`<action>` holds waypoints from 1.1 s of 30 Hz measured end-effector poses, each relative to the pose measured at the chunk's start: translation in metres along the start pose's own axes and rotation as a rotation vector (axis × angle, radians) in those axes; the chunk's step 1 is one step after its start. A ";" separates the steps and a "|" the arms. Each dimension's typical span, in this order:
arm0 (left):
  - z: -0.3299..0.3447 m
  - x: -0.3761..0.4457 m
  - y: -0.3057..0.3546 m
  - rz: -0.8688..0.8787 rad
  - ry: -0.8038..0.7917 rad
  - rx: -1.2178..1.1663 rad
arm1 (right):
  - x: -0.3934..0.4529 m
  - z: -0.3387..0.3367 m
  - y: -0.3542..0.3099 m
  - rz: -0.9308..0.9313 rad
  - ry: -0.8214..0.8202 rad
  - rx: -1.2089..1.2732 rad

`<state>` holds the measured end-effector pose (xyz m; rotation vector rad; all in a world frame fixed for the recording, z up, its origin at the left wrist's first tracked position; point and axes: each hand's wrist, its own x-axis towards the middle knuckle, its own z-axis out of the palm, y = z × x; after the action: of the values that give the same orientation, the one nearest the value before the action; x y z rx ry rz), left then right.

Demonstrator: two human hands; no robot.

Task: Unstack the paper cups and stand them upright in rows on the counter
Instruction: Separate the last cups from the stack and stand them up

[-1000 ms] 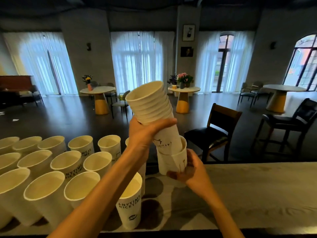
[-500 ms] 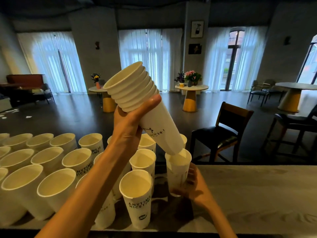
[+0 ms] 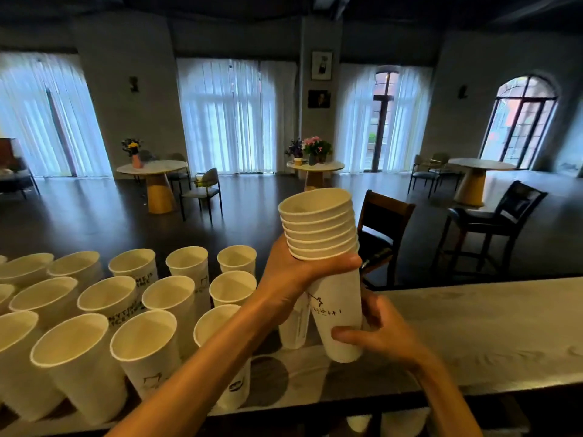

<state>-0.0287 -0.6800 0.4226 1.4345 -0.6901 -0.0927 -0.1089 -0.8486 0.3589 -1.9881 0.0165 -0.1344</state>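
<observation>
Here the stack of paper cups (image 3: 328, 272) is held above the counter (image 3: 473, 326), near its middle, tilted slightly. Print on its side is too scrawled to read. The left hand (image 3: 293, 279) wraps the stack just under the rims, thumb across the front; its forearm hides parts of the standing cups (image 3: 132, 310), which fill the counter's left end in rows, the leftmost cut off by the frame. The right hand (image 3: 378, 335) curls round the stack's lowest cup, fingers in front. One cup (image 3: 293, 326) stands just behind the stack, mostly hidden.
</observation>
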 end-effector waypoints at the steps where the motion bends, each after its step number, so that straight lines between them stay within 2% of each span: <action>1: 0.001 -0.002 -0.001 0.004 0.011 0.023 | -0.001 0.005 -0.002 -0.002 0.046 0.026; 7: -0.003 -0.011 0.006 0.100 0.219 0.142 | 0.005 0.053 0.008 0.023 0.200 0.004; 9: -0.012 -0.010 0.015 0.142 0.275 0.114 | 0.012 0.071 0.022 0.135 0.177 -0.082; 11: -0.022 -0.007 0.026 0.182 0.306 0.068 | 0.019 0.084 0.036 0.205 0.153 -0.045; 19: -0.060 -0.013 0.057 0.177 0.424 -0.141 | 0.026 0.107 0.083 0.220 0.125 0.005; 28: -0.072 -0.034 0.081 0.193 0.469 -0.233 | 0.021 0.106 0.106 0.191 0.153 0.118; 30: -0.068 -0.036 0.082 0.188 0.465 -0.213 | 0.012 0.096 0.101 0.201 0.106 0.142; 33: -0.059 -0.035 0.078 0.148 0.430 -0.188 | -0.011 0.070 0.091 0.103 0.102 0.118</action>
<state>-0.0544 -0.5994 0.4831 1.1667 -0.4173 0.2545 -0.1083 -0.8214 0.2471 -1.8565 0.1726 -0.1659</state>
